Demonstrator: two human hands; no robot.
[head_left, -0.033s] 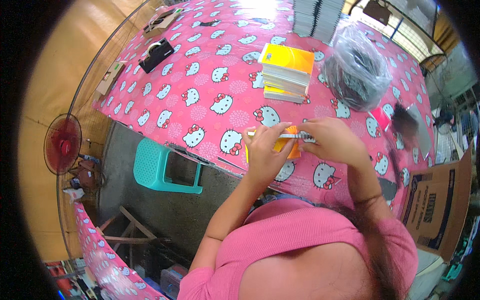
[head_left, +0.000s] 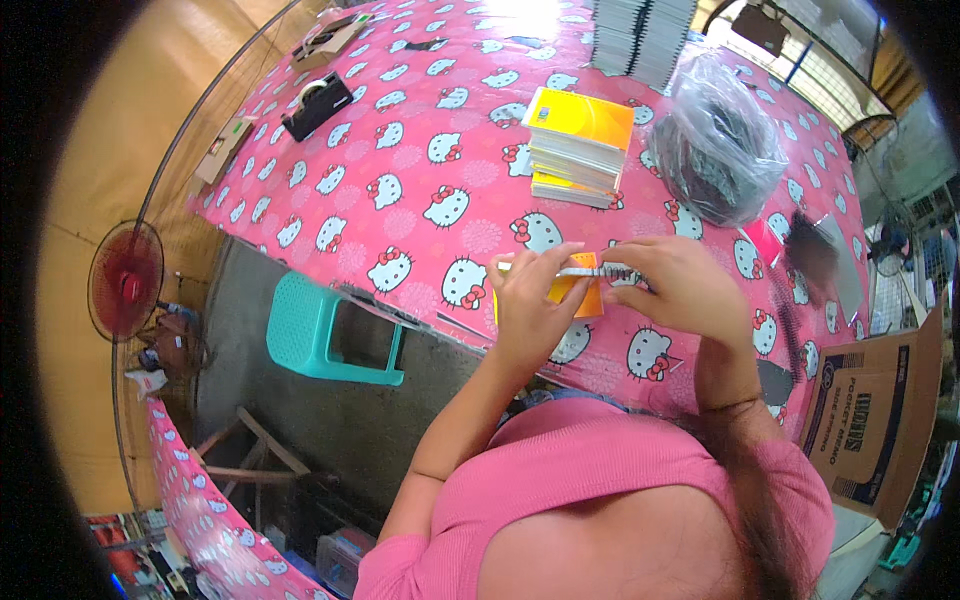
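My left hand [head_left: 533,295] pinches a small notepad [head_left: 578,271] seen edge-on, its pages showing as a pale strip. A dark spiral binding coil [head_left: 617,271] runs from the notepad's right end into the fingers of my right hand [head_left: 685,285], which are closed on it. Under my hands a yellow-orange cover [head_left: 590,300] shows in part; whether it belongs to the held notepad I cannot tell. Beyond them stands a stack of yellow notepads [head_left: 578,118]. To its right is a clear plastic bag [head_left: 722,150] filled with dark coils.
Stacked spiral-bound pads [head_left: 642,42] stand at the far edge of the pink patterned table [head_left: 420,250]. A black tape dispenser [head_left: 316,106] sits far left. Loose dark coils [head_left: 812,245] lie right, above an open cardboard box [head_left: 865,420]. A turquoise stool [head_left: 300,325] stands left.
The right hand has shifted slightly to the right, and a little more of the coil shows between the hands. The left hand keeps its grip on the notepad.
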